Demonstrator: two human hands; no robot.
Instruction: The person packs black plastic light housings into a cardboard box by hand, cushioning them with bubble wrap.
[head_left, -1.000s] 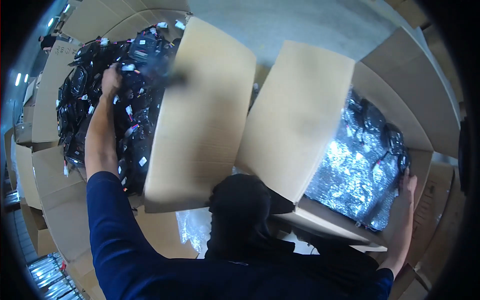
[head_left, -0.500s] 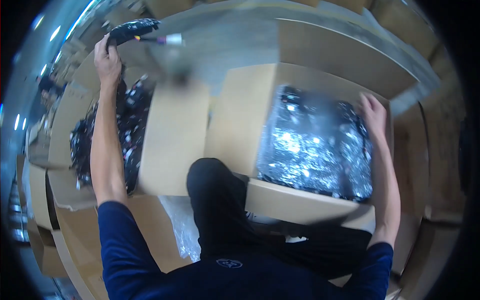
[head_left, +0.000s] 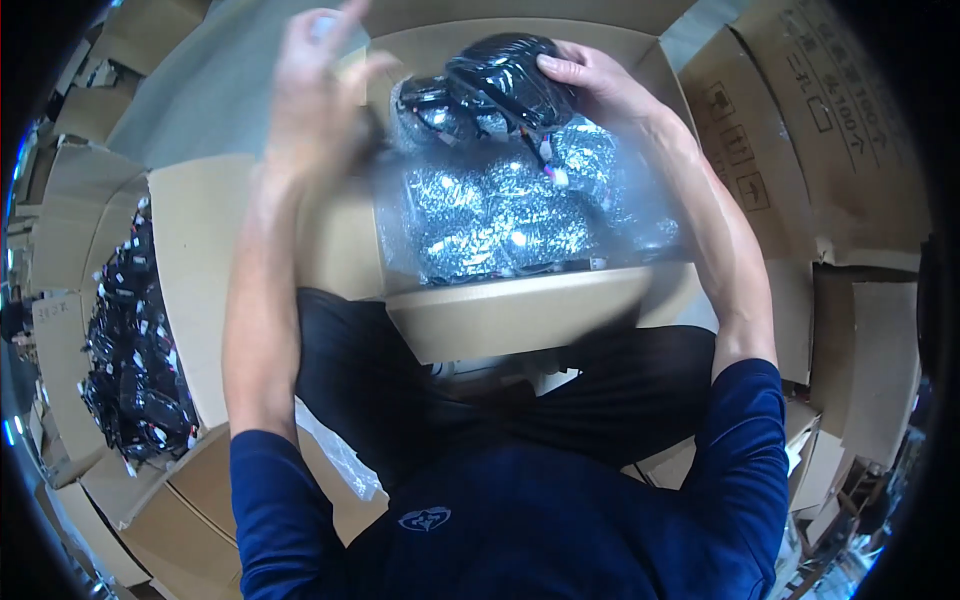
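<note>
My right hand (head_left: 605,85) grips a glossy black rounded part (head_left: 508,80), its fingers wrapped round the right side. A thin wire with a pale connector (head_left: 557,175) dangles from that part. My left hand (head_left: 315,95) is raised beside the box's left wall, smeared by motion, its thumb and fingers apart and nothing visible in them. Under both hands stands an open cardboard box (head_left: 540,305), filled with clear bubble wrap (head_left: 510,205) over dark parts. Another black wrapped part (head_left: 432,110) lies at the far left corner of this box.
To the left, a second open carton (head_left: 195,270) holds a heap of black parts with white connectors (head_left: 140,350). A tall printed carton (head_left: 770,130) stands to the right. My crossed legs (head_left: 640,370) are close to the box's near side; clear plastic film (head_left: 345,460) lies by the left one.
My left hand has come from above the left carton toward the right box and no longer holds a black part. My right hand now grips one. The view has turned to the right.
</note>
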